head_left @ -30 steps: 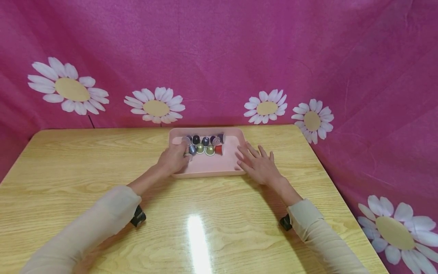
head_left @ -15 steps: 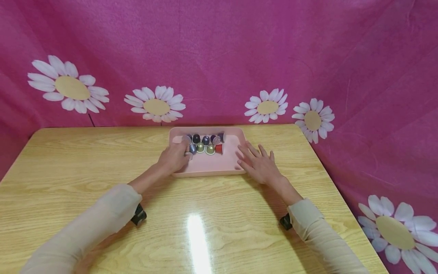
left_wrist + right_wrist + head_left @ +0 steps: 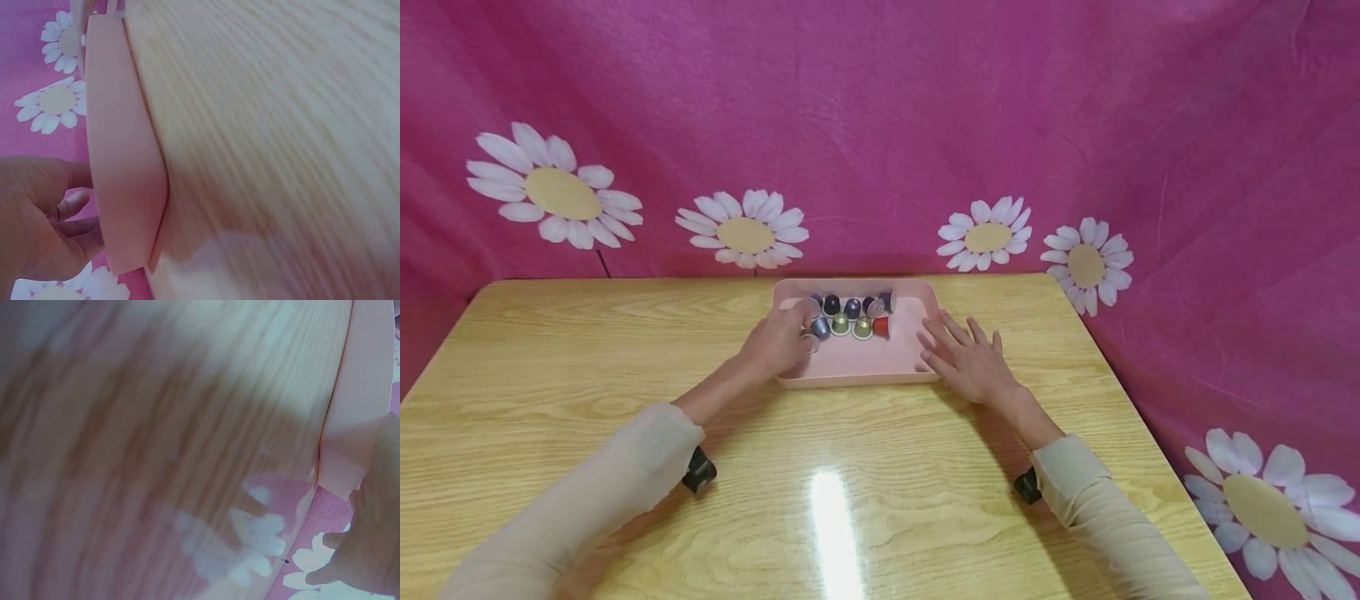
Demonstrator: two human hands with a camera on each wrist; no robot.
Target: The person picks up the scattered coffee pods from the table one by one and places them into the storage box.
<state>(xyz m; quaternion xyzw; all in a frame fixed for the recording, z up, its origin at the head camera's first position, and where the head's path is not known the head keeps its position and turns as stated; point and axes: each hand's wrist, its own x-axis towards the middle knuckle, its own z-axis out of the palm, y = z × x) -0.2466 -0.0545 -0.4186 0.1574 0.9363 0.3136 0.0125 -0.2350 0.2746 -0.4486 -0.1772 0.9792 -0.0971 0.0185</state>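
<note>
Coffee capsules lie in a pink tray (image 3: 857, 381) at the table's far edge. A dark row stands at the back, with a black capsule (image 3: 832, 305) in it. In front are a blue-grey capsule (image 3: 821, 328), two gold ones and a red capsule (image 3: 881, 327). My left hand (image 3: 777, 340) reaches over the tray's left side, its fingertips at the blue-grey capsule and a pale-rimmed capsule (image 3: 809, 342); their grip is hidden. The left wrist view shows that hand (image 3: 47, 219) behind the tray wall. My right hand (image 3: 972, 364) rests at the right rim, fingers spread.
The wooden table (image 3: 760, 500) extends in front of the tray. A pink curtain (image 3: 865, 142) with daisies hangs directly behind the table. Dark devices (image 3: 699, 471) sit under both sleeves.
My left hand has shifted slightly left, and the blue-grey and pale-rimmed capsules beside it have moved a little left too. My right hand stays in place.
</note>
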